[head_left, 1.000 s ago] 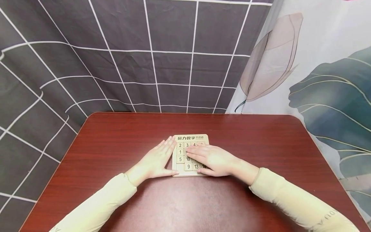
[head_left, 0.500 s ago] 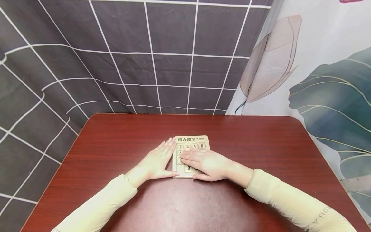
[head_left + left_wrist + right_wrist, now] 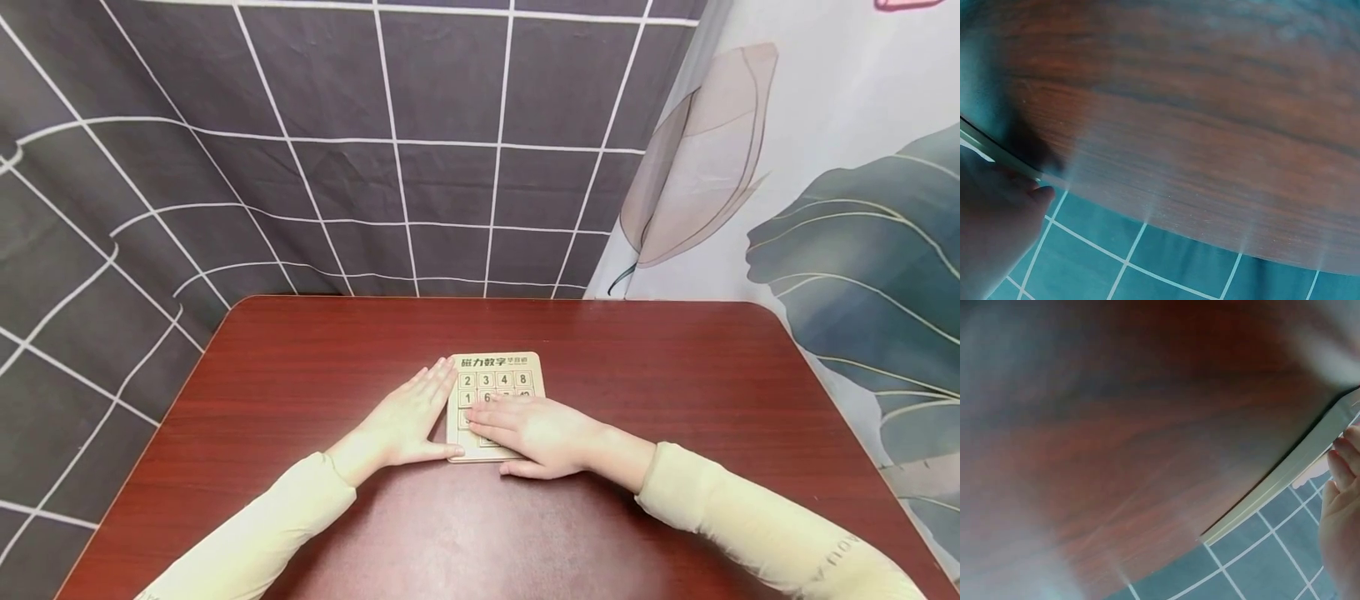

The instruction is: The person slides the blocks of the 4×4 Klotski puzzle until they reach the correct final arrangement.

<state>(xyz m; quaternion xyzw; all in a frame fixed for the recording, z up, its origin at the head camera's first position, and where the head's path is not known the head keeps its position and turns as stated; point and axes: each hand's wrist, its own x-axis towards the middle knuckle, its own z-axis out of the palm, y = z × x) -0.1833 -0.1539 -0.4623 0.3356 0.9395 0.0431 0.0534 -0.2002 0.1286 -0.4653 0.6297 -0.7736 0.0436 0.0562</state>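
A pale wooden number sliding puzzle (image 3: pixel 498 361) lies flat on the table, dark characters printed along its top border. Its upper number tiles (image 3: pixel 486 381) show 2, 3, 4 and 8, with 1 and 6 below. My left hand (image 3: pixel 405 421) rests along the puzzle's left edge, fingers straight and thumb at the lower left corner. Across the lower rows lies my right hand (image 3: pixel 540 432), its straight fingertips on the tiles toward the left and its thumb by the bottom edge. It hides most of the lower tiles. In the right wrist view, fingers (image 3: pixel 1342 467) overlap the puzzle's side (image 3: pixel 1285 478).
The dark red wooden table (image 3: pixel 337 333) has rounded far corners. Behind it and at the left hangs a grey curtain (image 3: pixel 442 183) with white grid lines. A pale leaf-patterned curtain (image 3: pixel 825 225) hangs at the right.
My right hand has shifted left and nearer to the body over the puzzle, uncovering the 8 and more of the second row while covering lower tiles. My left hand stays at the edge.
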